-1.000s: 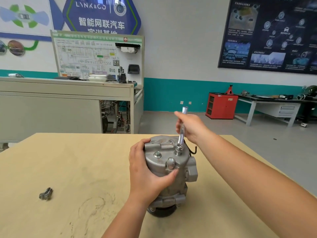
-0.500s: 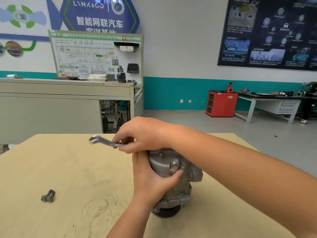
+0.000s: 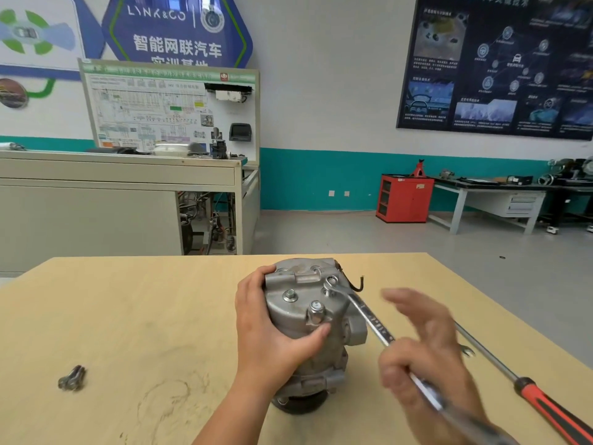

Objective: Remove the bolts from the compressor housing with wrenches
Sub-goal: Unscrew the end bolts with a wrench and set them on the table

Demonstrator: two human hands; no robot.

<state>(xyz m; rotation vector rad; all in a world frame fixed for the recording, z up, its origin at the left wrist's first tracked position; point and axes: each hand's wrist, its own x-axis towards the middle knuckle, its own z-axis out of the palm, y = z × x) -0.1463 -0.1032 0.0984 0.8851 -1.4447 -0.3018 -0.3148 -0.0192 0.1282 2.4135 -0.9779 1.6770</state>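
Motion blur smears my right hand (image 3: 423,348), so I read its grip only roughly. The upper fingers (image 3: 396,297) stretch out and apart, while the lower ones look curled round the shaft of the wrench (image 3: 372,322), which passes in under the palm and comes out again toward the lower right, where it blurs away. The wrench's ring end sits over one bolt at the upper right of the compressor housing (image 3: 308,316), hiding that bolt's head.

My left hand (image 3: 276,335) clamps the housing from its left side: thumb pressed on the front face, fingers wrapped round the far edge, forearm coming up from the bottom of the view. The housing stands upright at the middle of the counter (image 3: 128,316), and its base is partly covered by my wrist.

On its face I count two exposed bolt heads, a small one with a washer (image 3: 289,296) and a larger hex head (image 3: 316,311).

Behind my right hand only the jaw of an open-end wrench (image 3: 467,350) shows. One screwdriver (image 3: 545,403) lies beside it, its red and black handle cut off at the corner. Far left lies a small cluster of loose bolts (image 3: 72,379), too small to count.
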